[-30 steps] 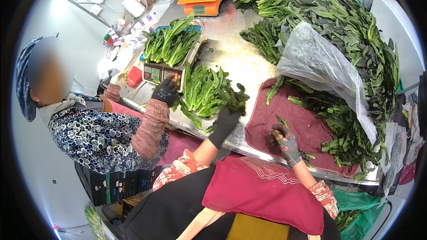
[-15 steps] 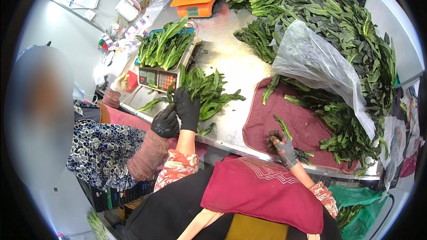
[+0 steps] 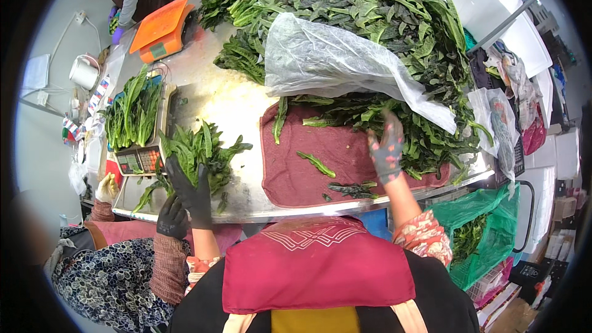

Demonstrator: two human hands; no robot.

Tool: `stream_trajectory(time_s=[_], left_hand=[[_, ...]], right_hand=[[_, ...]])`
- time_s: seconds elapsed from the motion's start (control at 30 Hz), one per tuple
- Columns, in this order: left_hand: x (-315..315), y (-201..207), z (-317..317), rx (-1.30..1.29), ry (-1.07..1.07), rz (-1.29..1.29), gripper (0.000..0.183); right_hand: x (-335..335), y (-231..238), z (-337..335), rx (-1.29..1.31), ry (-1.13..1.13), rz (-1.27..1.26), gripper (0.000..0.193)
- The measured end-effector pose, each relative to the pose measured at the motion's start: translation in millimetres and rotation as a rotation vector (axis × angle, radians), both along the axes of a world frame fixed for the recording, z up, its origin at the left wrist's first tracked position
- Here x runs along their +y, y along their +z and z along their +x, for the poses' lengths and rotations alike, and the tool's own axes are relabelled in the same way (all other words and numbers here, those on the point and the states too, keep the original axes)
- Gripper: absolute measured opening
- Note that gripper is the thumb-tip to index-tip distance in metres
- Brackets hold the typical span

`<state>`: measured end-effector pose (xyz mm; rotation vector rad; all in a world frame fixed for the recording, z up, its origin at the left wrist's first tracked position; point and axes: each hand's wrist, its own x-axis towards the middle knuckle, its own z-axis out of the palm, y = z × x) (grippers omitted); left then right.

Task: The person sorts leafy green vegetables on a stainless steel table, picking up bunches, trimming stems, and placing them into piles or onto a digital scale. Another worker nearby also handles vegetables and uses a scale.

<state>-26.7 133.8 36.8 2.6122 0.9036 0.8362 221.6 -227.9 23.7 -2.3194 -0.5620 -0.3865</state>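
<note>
My left hand [image 3: 193, 192], in a black glove, has its fingers apart against the near side of a small heap of long green leaves [image 3: 206, 148] on the metal table. My right hand [image 3: 388, 153], gloved in dark material with reddish patches, is open above the right part of a maroon cloth [image 3: 290, 179]. Its fingers point at the leafy greens by the cloth's far edge; whether they touch is blurred. A single loose leaf [image 3: 316, 164] and a dark wilted leaf [image 3: 353, 190] lie on the cloth.
A large pile of greens [image 3: 345, 0] fills the far right, partly under a white plastic sheet [image 3: 333, 55]. Leaves load a scale [image 3: 139, 160] at left; an orange scale [image 3: 161, 29] stands behind. A co-worker's gloved hand [image 3: 172, 217] is beside my left hand. A green bag [image 3: 487, 225] hangs right.
My view has turned to the right. My right hand has moved away from the cloth's near edge toward the greens, fingers spreading. My left hand stays at the small heap, beside the co-worker's hand.
</note>
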Motion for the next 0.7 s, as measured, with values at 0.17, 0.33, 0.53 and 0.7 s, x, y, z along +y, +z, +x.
stream_trajectory(time_s=[0.17,0.33,0.53,0.7], left_hand=[[-50,3,45,-0.03,-0.297,-0.124,0.062],[-80,0,49,-0.123,-0.461,-0.352,0.05],[-83,-8,38,-0.173,-0.445,-0.591,0.047],[-90,-9,41,-0.233,-0.48,-0.702,0.046]], right_hand=[[1,-11,45,0.157,0.056,-0.955,0.079],[-1,-45,84,0.101,0.137,-0.834,0.058],[-2,-17,78,-0.079,0.351,-0.888,0.037],[-10,38,61,-0.076,0.412,-0.697,0.04]])
